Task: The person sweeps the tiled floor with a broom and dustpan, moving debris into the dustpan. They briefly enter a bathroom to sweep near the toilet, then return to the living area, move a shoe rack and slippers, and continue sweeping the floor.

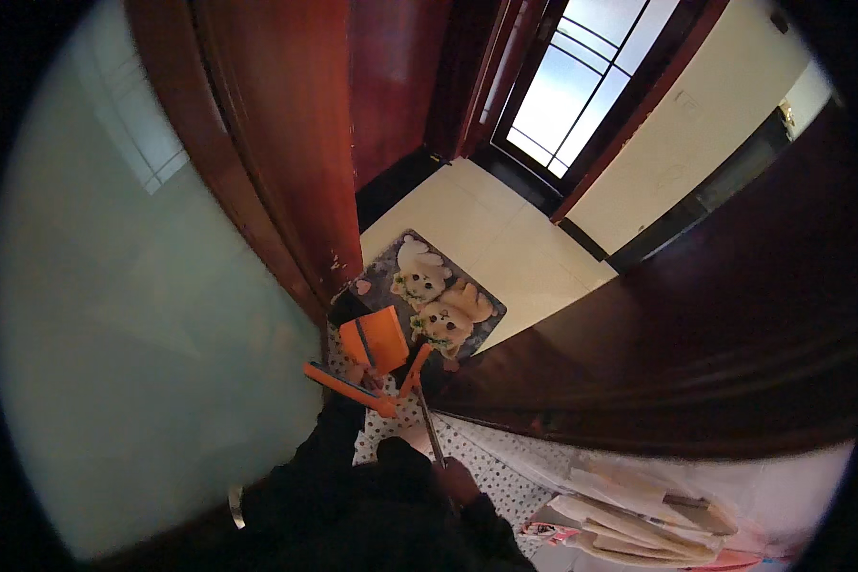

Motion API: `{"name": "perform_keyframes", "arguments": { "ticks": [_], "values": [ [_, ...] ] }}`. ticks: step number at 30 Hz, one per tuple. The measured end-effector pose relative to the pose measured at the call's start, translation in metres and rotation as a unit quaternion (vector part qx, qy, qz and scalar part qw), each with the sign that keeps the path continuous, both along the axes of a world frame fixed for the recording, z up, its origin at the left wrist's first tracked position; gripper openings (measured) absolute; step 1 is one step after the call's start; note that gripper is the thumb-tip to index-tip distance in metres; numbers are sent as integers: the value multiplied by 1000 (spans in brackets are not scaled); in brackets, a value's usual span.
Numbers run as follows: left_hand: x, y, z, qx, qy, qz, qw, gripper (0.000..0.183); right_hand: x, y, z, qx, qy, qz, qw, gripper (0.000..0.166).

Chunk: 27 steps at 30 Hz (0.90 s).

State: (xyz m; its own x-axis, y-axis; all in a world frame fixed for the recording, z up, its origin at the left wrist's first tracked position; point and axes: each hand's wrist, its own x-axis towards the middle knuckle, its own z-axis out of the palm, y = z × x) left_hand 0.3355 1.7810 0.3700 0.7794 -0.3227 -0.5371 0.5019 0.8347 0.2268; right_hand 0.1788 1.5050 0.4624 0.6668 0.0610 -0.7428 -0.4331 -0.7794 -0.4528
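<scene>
An orange dustpan [375, 340] with a dark strip is in front of me, near the doorway's left side. My left hand [373, 379] is beside its near edge, where an orange bar-shaped part [347, 387] passes close by; its grip is partly hidden. My right hand [459, 480] is closed around a thin metal pole [430, 427], which leads up to an orange head [415, 372]. Beyond the dustpan lies a doormat printed with two cartoon kittens [449, 316], across the threshold. Dark sleeves hide part of both arms.
A frosted glass panel [150, 322] stands close on my left, with a reddish wooden door frame [279, 143]. A dark wooden door [651, 357] is at the right. Dotted floor tiles [500, 472] lie under me; beige cloths [629, 529] are at the lower right.
</scene>
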Motion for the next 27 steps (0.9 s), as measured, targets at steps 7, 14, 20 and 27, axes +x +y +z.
{"name": "perform_keyframes", "arguments": {
  "ticks": [7, 14, 20, 27],
  "values": [
    [100, 55, -68, -276, 109, -191, 936, 32, 90, 5, -24, 112, 28, -120, 986, 30],
    [187, 16, -39, -170, 42, 30, 984, 19, 150, 11, -66, 290, 93, -272, 913, 21],
    [312, 24, 16, -242, 98, -374, 890, 25, 225, 21, -7, 205, 116, -419, 877, 23],
    [422, 85, -38, -246, 210, -296, 899, 29, 316, 33, -55, 397, 116, -537, 736, 33]
  ]
}}
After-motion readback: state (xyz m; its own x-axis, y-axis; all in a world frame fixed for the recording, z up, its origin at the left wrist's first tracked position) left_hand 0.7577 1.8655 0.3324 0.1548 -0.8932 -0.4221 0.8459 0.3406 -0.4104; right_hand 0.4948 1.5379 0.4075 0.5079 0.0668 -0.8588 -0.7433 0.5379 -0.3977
